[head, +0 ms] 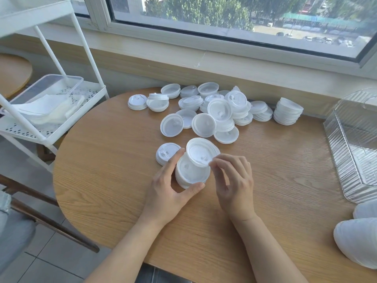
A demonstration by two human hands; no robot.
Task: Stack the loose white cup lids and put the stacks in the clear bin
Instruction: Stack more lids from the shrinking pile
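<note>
A short stack of white lids (190,174) stands on the wooden table (106,164). My left hand (171,184) grips it between thumb and fingers. My right hand (231,176) pinches the rim of one more lid (199,152), which sits tilted on top of the stack. A single lid (165,155) lies just left of the stack. Several loose lids (204,111) are scattered behind, with a taller stack (287,111) at the back right. The clear ribbed bin (355,144) sits at the right edge.
A white metal cart (51,111) stands left of the table and carries a clear container (57,86) with white sheets. White bagged items (357,242) lie at the table's front right corner. A window sill runs along the far side.
</note>
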